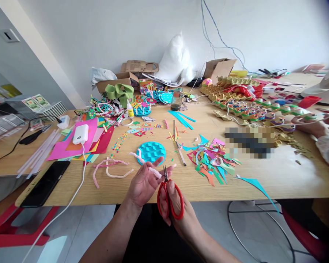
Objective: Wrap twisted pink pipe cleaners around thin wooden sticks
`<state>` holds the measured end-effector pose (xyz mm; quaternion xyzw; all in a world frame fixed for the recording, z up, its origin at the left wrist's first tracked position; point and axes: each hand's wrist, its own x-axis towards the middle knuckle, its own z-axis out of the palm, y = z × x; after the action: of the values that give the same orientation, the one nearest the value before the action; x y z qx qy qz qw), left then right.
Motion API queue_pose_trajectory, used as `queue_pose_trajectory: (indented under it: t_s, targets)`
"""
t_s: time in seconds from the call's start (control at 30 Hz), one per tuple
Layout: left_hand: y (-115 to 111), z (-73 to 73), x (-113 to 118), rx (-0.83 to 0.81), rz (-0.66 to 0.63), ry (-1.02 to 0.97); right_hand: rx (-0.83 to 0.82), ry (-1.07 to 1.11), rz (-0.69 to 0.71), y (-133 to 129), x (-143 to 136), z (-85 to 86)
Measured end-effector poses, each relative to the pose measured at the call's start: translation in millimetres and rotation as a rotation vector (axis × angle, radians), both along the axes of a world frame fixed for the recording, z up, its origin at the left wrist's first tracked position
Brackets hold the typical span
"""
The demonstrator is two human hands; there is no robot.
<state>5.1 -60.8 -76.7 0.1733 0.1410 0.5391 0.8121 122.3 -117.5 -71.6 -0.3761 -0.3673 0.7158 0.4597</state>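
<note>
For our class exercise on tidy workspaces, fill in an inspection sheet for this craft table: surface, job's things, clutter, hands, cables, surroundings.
Surface: wooden table, mostly covered.
Job's things: red scissors in the right hand; white fuzzy strip in the left hand; blue disc just behind.
Clutter: paper scraps, coloured sheets, pink strips, glue bottle, jar, painted egg cartons, black phone.
Hands: both closed on their things; another person's hand at far right.
Cables: white cable from power bank; wall wires.
Surroundings: white wall, cardboard boxes.
</note>
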Motion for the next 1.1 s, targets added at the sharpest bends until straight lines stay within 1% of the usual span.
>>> queue_pose_trajectory:
  t_s: [0.1,0.13,0.17,0.27,0.3,0.33,0.47,0.6,0.7,0.8,0.93,1.03,1.1]
  targets:
    - [2,-1.0,-1,0.004,0.022,-0.006,0.064,-0.103,0.004,0,7,3.2]
    - [2,-1.3,-2,0.007,0.026,-0.001,0.100,-0.162,-0.015,2,11,5.9]
    - [2,-1.3,-2,0.013,0.027,0.011,0.144,-0.228,-0.062,6,15,9.1]
    - [0,-0.5,-1,0.054,0.004,0.083,0.283,-0.397,-0.265,18,25,17.4]
    - [-1,-0.1,0,0.072,-0.007,0.110,0.316,-0.440,-0.297,22,28,18.8]
    - [-2,0.2,1,0.088,-0.013,0.137,0.342,-0.478,-0.295,26,29,19.4]
    - [-6,0.7,6,0.096,0.013,0.236,0.381,-0.560,-0.162,33,29,16.5]
    - [-6,3.7,6,0.072,0.056,0.281,0.392,-0.538,-0.114,36,25,14.5]
    - [-3,8.8,-2,0.065,0.094,0.283,0.399,-0.581,-0.075,42,27,15.2]
    - [4,14.6,-16,0.041,0.180,0.292,0.403,-0.646,0.022,53,31,18.9]
    - [12,24.3,-39,0.018,0.331,0.340,0.422,-0.664,0.174,79,33,32.3]
    - [16,31.5,-53,0.010,0.424,0.353,0.442,-0.614,0.253,109,29,43.7]
    - [17,34.0,-59,-0.014,0.465,0.351,0.426,-0.538,0.274,134,25,47.6]
